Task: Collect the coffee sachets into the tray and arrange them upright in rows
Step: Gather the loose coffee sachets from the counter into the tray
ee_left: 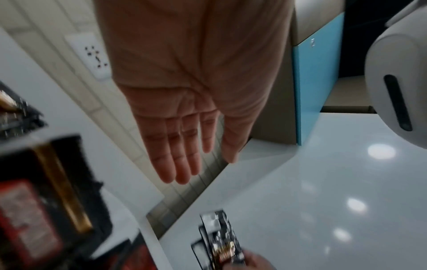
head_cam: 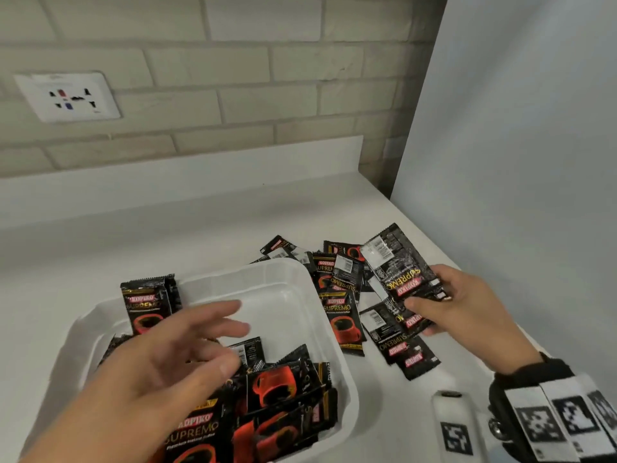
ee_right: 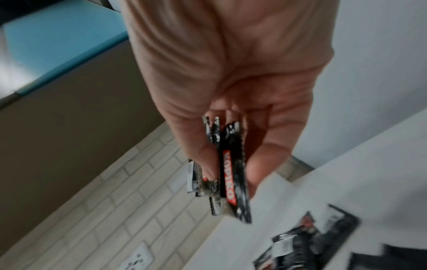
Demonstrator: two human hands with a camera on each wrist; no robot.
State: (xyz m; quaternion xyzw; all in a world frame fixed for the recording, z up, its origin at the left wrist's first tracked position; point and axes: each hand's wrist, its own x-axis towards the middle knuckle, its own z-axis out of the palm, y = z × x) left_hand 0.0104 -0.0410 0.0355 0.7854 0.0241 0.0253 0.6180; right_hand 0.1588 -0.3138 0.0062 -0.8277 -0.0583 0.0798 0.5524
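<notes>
White counter (head_cam: 167, 235), one tray (head_cam: 293, 289), left hand (head_cam: 160, 362) fingers spread empty, right hand (head_cam: 467, 305) fingers pinching several sachets (head_cam: 400, 272).

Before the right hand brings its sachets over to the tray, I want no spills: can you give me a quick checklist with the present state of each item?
1. Right hand grips its held sachets: ok; several pinched together.
2. Left hand free to receive: ok; fingers straight, holding nothing.
3. Room in the white tray: ok; far part bare.
4. Sachets in tray upright in rows: not ok; near pile lies jumbled, upright sachet leans at the far left wall.
5. Counter cleared: not ok; loose sachets remain.
6. Held sachets facing one way: cannot tell.
</notes>
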